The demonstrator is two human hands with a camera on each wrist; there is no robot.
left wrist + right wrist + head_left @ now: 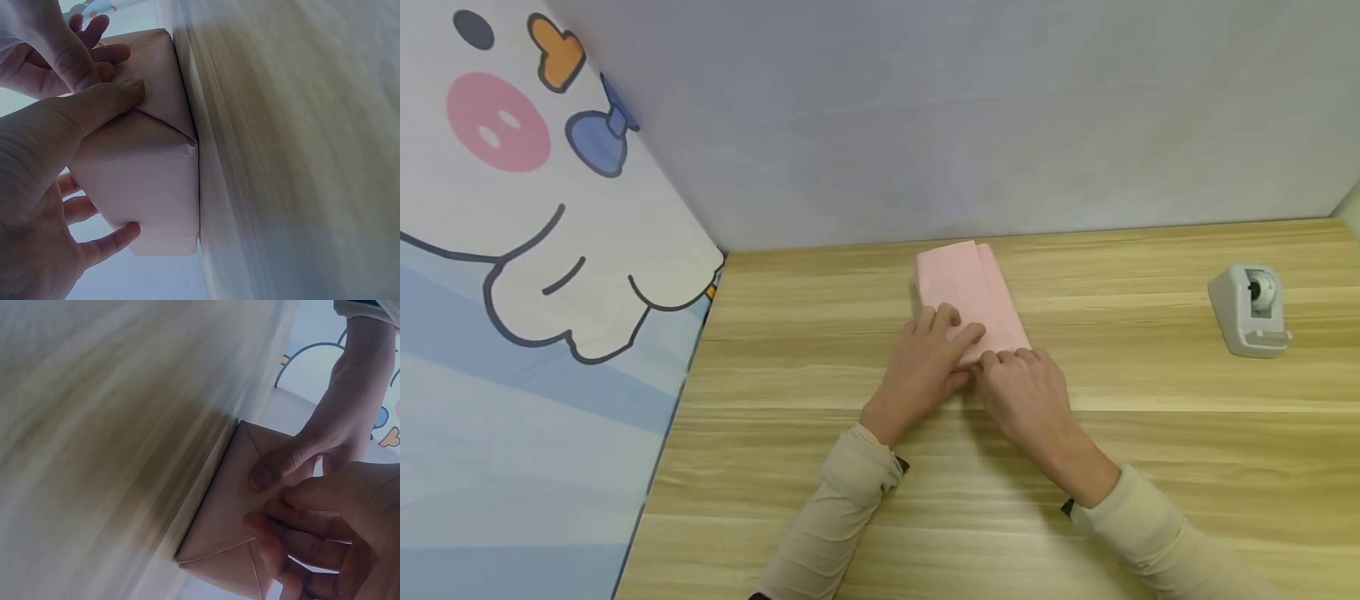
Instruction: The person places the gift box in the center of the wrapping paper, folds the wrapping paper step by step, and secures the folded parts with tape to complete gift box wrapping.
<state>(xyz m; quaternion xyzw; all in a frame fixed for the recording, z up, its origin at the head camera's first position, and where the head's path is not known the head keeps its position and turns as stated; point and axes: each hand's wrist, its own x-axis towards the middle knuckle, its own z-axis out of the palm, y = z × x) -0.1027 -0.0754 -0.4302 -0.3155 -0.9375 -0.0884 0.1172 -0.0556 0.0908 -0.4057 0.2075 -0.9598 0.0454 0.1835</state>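
Note:
A box wrapped in pink paper lies on the table, its near end toward the person. My left hand holds its near left part: the fingers spread over the top and side, while the thumb presses the folded end flap. At the near right edge, my right hand has its fingers curled over the paper, close beside the left thumb. Slanting fold lines show on the end face in the right wrist view. The right fingertips partly cover the flap's upper edge.
A white tape dispenser with a roll stands at the right of the wood-grain table. Behind the table rises a pale wall. A cartoon-printed panel borders the left side.

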